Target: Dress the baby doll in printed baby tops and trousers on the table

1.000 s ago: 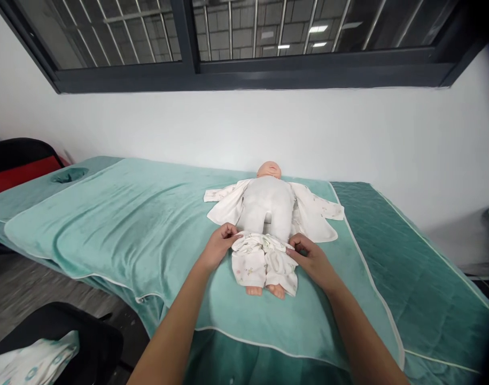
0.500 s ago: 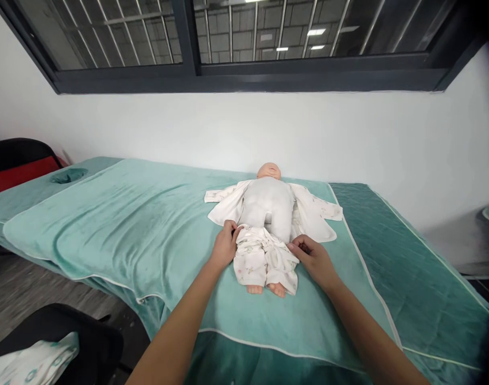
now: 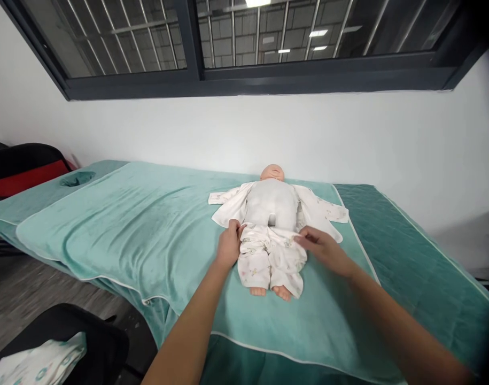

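Observation:
A baby doll (image 3: 271,200) with a pale cloth body lies on its back, head toward the wall. Its white printed jacket (image 3: 320,209) is spread wide beneath it, the front parted. White printed trousers (image 3: 254,267) cover the legs up to the thighs, and the bare feet stick out below the cuffs. My left hand (image 3: 229,243) pinches the waistband at its left edge. On the other side, my right hand (image 3: 322,248) grips the waistband's right edge between thumb and fingers.
Under the doll is a light green blanket (image 3: 148,230) on a massage bed (image 3: 420,256) with a face hole at the left. A black chair (image 3: 100,342) holding a folded printed cloth (image 3: 44,361) stands at the lower left. A white wall and barred window rise behind.
The trousers' waistband has moved up the thighs, chiefly on the right side, covering more of the leg there. My right hand has risen with it. The view has shifted slightly.

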The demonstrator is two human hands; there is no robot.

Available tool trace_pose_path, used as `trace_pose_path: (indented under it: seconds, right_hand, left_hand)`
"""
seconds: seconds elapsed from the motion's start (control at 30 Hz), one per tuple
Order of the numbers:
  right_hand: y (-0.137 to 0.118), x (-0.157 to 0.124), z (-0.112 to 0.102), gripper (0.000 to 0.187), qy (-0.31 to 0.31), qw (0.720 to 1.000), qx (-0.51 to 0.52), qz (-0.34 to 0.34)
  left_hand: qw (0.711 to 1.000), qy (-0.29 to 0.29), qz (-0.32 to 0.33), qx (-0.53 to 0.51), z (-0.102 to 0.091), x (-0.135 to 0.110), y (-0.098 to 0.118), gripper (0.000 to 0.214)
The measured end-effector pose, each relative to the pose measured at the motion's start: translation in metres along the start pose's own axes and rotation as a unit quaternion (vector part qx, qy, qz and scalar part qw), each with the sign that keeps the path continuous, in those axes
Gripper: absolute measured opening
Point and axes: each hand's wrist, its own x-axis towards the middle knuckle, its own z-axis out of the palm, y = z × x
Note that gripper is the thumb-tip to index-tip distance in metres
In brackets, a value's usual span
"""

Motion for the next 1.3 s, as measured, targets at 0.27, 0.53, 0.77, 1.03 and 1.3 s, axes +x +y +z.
trace_pose_path:
  seconds: [0.27, 0.53, 0.77, 1.03, 1.3]
  right_hand:
    - [-0.008, 0.07, -0.016, 0.04, 0.143, 0.989, -0.029, -0.019]
    - [0.033, 0.073, 0.018, 0.041, 0.194, 0.98, 0.039, -0.025]
    - [0.024, 0.064, 0.022, 0.035, 0.25, 0.964, -0.082, -0.042]
    - [0.023, 0.06, 0.026, 0.034, 0.277, 0.951, -0.132, -0.043]
    - [0.024, 0.068, 0.016, 0.035, 0.15, 0.989, -0.012, 0.0]
  left_hand:
    - [0.999, 0.014, -0.032, -0.012, 0.001, 0.002, 0.001, 0.025]
    - [0.999, 0.004, -0.042, -0.024, 0.002, 0.003, 0.001, 0.026]
    - [0.993, 0.028, -0.001, -0.114, -0.001, 0.016, 0.009, 0.019]
    - [0.985, -0.096, 0.142, -0.027, 0.001, 0.053, 0.049, 0.024]
    - [0.987, -0.096, 0.127, -0.029, -0.003, 0.085, 0.054, 0.013]
